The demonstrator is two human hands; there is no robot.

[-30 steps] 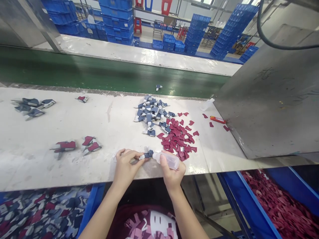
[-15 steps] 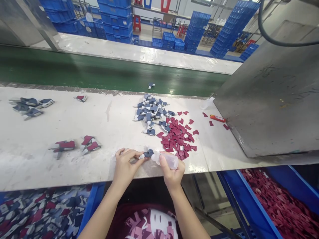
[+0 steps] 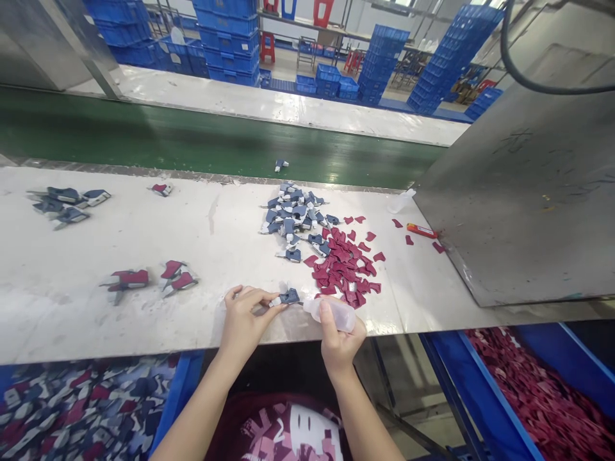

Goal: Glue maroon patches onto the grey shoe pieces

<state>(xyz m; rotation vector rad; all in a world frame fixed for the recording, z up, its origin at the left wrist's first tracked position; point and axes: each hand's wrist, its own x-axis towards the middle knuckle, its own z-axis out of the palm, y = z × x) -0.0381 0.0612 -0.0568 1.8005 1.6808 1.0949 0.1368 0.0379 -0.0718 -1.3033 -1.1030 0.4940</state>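
Near the table's front edge my left hand (image 3: 248, 315) pinches a small navy and white plastic part (image 3: 289, 296) between thumb and fingers. My right hand (image 3: 342, 339) is wrapped round a translucent squeeze bottle (image 3: 339, 315), tilted sideways with its thin nozzle pointing left at the part. Whether the tip touches the part I cannot tell. Behind the part lies a heap of similar navy and white parts (image 3: 295, 211). Just beyond my right hand is a pile of flat dark-red pieces (image 3: 343, 266).
Parts with red pieces on them (image 3: 127, 279) lie at the left. A green belt (image 3: 206, 137) runs behind the table, carrying one part (image 3: 281, 165). An orange-red tool (image 3: 421, 230) lies by a metal box (image 3: 528, 192). Blue bins (image 3: 504, 390) stand below.
My right hand has drawn the bottle a little to the right, away from the navy and white part. My left hand keeps its hold. The part on the belt has shifted slightly left.
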